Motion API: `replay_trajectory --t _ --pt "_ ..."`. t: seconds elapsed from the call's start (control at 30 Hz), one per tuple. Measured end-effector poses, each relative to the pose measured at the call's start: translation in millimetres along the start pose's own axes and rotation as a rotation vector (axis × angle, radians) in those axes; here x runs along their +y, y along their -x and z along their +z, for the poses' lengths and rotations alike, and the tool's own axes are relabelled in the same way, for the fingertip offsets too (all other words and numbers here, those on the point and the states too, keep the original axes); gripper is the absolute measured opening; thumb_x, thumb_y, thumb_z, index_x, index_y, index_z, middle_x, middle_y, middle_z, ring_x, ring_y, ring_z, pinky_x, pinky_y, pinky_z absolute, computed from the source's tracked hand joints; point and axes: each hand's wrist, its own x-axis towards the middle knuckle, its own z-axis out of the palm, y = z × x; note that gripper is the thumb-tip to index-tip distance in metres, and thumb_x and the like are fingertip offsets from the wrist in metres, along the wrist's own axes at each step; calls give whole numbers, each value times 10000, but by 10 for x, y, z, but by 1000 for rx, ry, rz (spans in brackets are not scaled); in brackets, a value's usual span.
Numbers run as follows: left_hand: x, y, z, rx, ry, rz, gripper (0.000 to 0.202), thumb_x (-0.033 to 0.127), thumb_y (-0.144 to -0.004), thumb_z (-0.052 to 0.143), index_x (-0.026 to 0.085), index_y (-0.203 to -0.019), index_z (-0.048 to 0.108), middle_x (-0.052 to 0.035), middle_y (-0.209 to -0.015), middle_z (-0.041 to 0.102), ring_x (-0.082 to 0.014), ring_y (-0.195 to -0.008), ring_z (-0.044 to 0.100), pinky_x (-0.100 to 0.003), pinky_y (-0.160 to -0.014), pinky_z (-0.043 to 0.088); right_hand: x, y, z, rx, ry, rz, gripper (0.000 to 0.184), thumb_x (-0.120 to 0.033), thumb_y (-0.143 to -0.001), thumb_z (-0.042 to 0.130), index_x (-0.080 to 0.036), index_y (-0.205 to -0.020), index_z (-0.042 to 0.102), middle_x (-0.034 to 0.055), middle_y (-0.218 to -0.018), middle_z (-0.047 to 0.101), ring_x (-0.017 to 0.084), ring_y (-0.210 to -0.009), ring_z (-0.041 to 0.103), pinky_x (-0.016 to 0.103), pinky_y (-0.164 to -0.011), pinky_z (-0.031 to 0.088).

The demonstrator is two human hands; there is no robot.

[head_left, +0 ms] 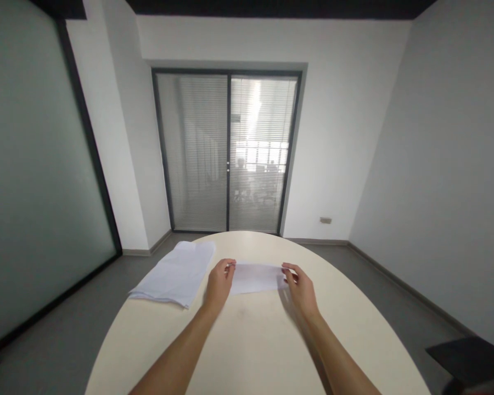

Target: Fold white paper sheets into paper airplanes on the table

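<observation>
We are counting one large, grey-green frosted glass panel (33, 164) with a black frame, standing at our left. One rounded, cream-coloured table (239, 351) with a smooth top is spreading out before us. Beyond it, one dark-framed glass door (228, 148) is showing two panes, both covered by fine horizontal blinds. At the lower right, one flat black object (473, 354) is jutting into view, partly cut off. One pile of white, paper-like sheets (177, 271) is lying on the table's left side, its near left corner reaching the table's rim; its edges are showing more than one layer, though we are unable to count them.

One long, low, rectangular white sheet (255, 278) is stretching between our hands above the table's middle, to the right of the pile. It is looking thin, plain and fairly flat, with a faint lilac-grey tint and a shadow darkening its right end. We are unable to tell whether its near edge is touching the tabletop.

Two bare hands are working here: our left hand (221, 282) is pinching the far left corner, fingertips together; our right hand (301, 288) is clamping its fingers on the far right end. Smallest, one grey rectangular plate (325, 220) is sitting low on the far white wall.
</observation>
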Motion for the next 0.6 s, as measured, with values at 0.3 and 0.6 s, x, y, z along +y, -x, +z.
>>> replay_trajectory --t 0.3,0.6 --pt "68 37 -47 -60 136 18 252 381 -925 468 195 -898 636 -65 -981 722 -211 -976 666 -318 -874 501 -31 -11 -74 9 -43 -34 347 -471 -824 505 -189 -960 655 125 -1076 711 272 -997 663 428 -951 497" --pt "-77 -1 -58 -88 -314 -209 310 396 -957 400 217 -898 645 -45 -867 722 -203 -810 664 -314 -750 475 -7 34 -58 -271 83 -91 197 -349 -802 484 -226 -753 630 104 -1084 695 262 -1095 603 402 -1008 449"
